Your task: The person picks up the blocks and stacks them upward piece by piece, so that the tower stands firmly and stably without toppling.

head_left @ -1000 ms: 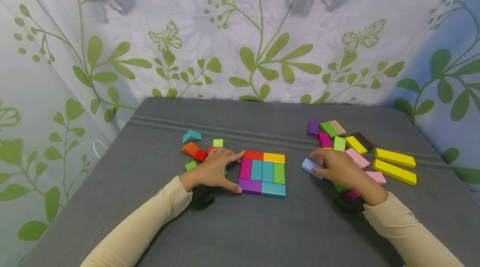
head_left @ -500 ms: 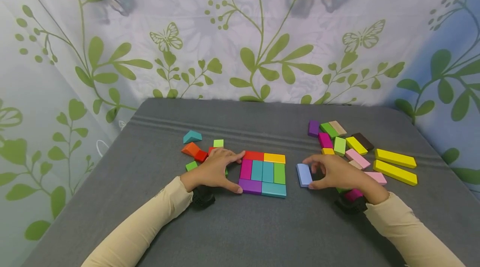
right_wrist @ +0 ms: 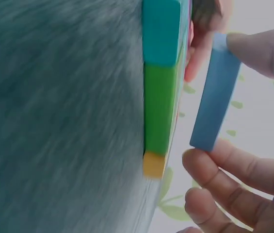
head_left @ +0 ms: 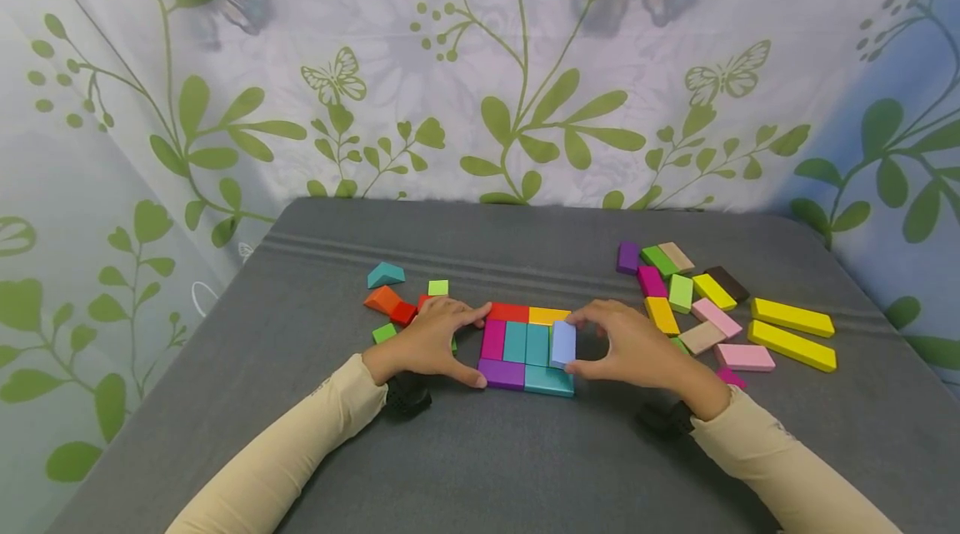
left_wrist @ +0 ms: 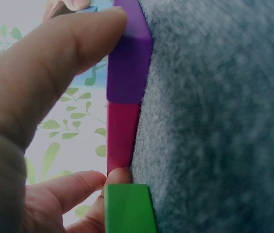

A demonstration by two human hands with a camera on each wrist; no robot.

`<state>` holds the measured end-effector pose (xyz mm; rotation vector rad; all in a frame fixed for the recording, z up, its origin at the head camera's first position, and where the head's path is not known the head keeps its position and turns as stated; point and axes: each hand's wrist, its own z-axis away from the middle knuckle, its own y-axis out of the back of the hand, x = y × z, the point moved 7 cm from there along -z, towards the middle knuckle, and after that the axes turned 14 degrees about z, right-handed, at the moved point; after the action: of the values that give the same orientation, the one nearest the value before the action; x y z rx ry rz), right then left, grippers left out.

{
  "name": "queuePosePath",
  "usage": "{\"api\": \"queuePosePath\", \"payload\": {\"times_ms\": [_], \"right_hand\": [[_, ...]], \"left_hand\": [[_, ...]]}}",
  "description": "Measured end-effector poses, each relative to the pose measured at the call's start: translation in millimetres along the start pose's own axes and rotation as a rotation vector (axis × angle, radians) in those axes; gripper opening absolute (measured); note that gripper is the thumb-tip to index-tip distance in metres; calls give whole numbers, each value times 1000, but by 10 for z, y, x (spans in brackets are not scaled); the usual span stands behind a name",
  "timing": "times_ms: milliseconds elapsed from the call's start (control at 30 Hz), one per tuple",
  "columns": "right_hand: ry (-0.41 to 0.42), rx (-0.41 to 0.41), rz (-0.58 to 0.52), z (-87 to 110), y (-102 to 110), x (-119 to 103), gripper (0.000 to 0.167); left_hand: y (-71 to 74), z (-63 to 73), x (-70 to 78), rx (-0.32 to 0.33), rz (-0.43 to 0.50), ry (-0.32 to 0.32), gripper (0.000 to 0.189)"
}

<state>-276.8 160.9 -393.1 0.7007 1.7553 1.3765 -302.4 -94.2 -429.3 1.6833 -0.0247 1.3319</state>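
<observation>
Flat coloured blocks form a tight rectangle on the grey table. A red block [head_left: 508, 312] and an orange-yellow block [head_left: 546, 315] make its far row, a purple block [head_left: 501, 374] and a teal block [head_left: 549, 381] its near row; magenta, teal and green blocks stand between. My left hand [head_left: 426, 342] braces the left side, thumb against the purple block, fingertips by the red one. Between thumb and fingertips, my right hand [head_left: 633, 346] pinches a light blue block [head_left: 563, 345] by its ends. The right wrist view shows this block raised above the green block [right_wrist: 158, 107].
Loose blocks lie right of the rectangle, among them two long yellow blocks [head_left: 791, 317], a pink block [head_left: 745, 357] and a dark brown block [head_left: 726, 283]. Beyond the left hand are a teal triangular block [head_left: 386, 274], an orange block [head_left: 382, 299] and small green blocks. A patterned curtain [head_left: 420, 134] hangs behind the table.
My right hand has turned the light blue block lengthwise, then carried it left from the loose blocks to over the rectangle's right side. The left hand stays put.
</observation>
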Motion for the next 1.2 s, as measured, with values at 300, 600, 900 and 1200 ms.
{"api": "queuePosePath", "payload": {"times_ms": [300,600,900,1200], "right_hand": [[24,-45,52,-273,-139,-284,60],[22,-71,92,-491,-194,-478,61],[25,-104,45,-559,-219,-501,68],[110,-108,-186,-309,-15,-156,52]], "left_hand": [[-2,-6,-18,1,-7,8,109],[1,-6,-21,-8,5,18,109],[1,-13,-23,-17,2,18,109],[0,-14,-18,-14,2,34,110]]}}
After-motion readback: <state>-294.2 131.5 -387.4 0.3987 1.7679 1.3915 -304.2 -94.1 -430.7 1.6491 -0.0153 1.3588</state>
